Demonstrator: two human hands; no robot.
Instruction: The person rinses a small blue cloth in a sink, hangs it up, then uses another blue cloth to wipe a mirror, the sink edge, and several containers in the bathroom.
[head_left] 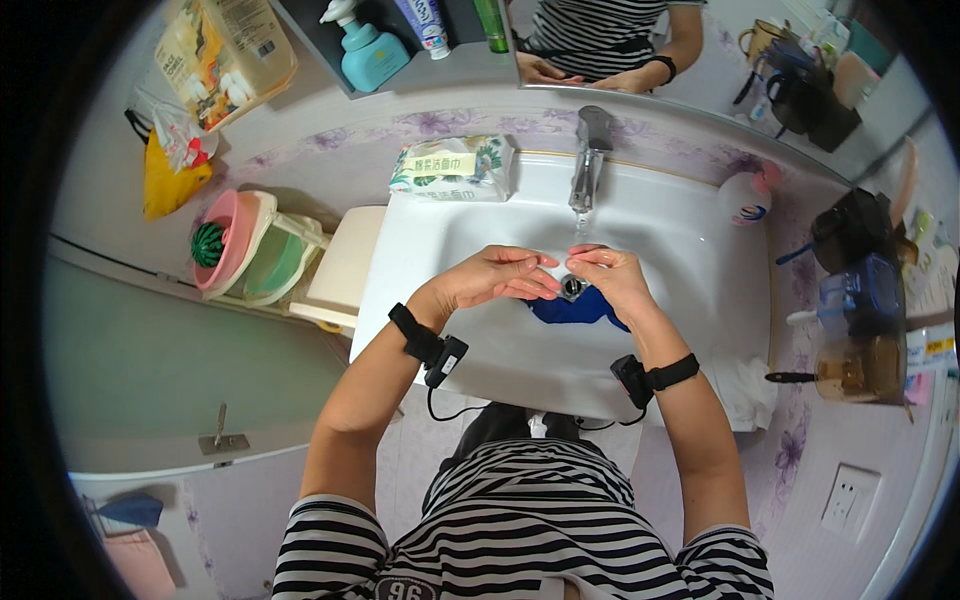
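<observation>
Both my hands are over the white sink, just below the tap, from which a thin stream of water runs. My left hand has its fingers stretched out toward the right, palm partly turned up, looking wet. Close beside it, my right hand has its fingers bunched together by the stream. Between the fingertips is something whitish, too small to tell from foam or the basin behind. Under the hands, a dark blue cloth lies in the basin beside the metal drain.
A pack of wipes stands on the sink's back left corner. A white cloth hangs over the right rim. Pink and green basins are stacked at the left. Cups and holders line the right wall, and a mirror is above.
</observation>
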